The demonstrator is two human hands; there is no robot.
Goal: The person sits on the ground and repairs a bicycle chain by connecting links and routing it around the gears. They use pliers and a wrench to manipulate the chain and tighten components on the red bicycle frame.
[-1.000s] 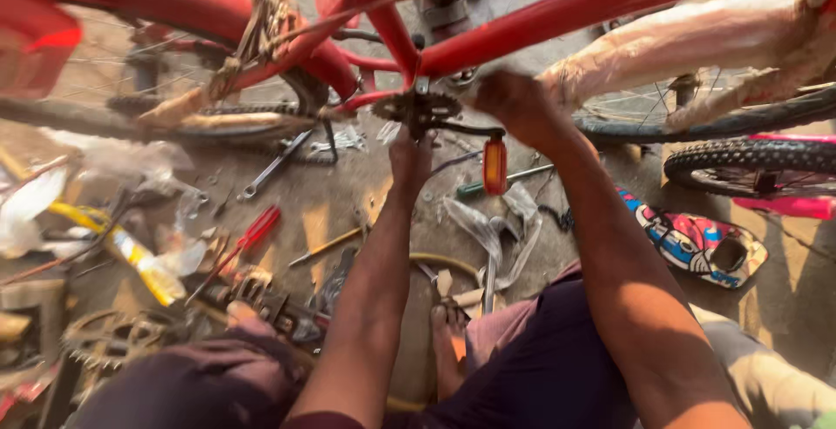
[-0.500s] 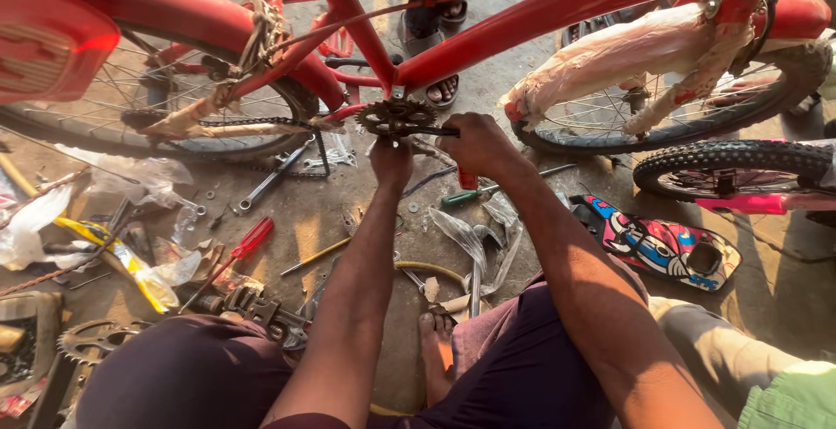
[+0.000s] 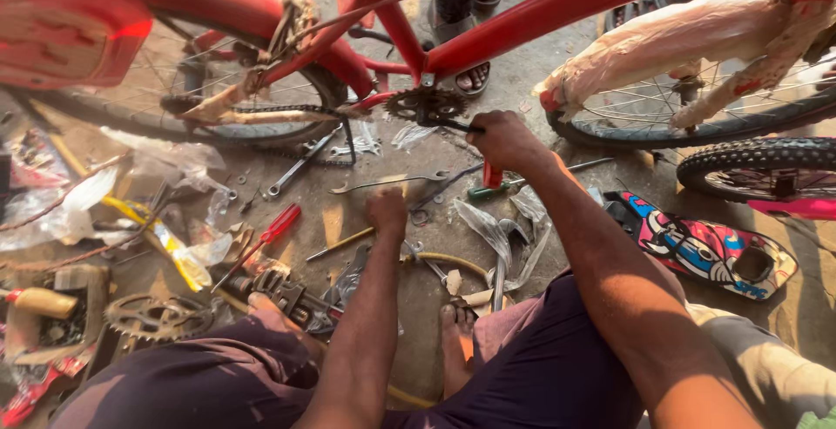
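A loose sprocket (image 3: 157, 316) lies on the ground at the far left, near the red-handled screwdriver (image 3: 261, 233). My left hand (image 3: 386, 213) is curled into a fist above the scattered spanners; I cannot tell what it grips, if anything. Just right of it, under the red bicycle frame (image 3: 557, 11), my right hand (image 3: 505, 143) is closed around the black crank arm beside the chainring (image 3: 427, 103). A painted chain guard (image 3: 710, 250) lies further right.

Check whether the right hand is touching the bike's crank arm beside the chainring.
Touching. The head view shows the right hand closed around the crank arm just beside the chainring, with no gap visible.
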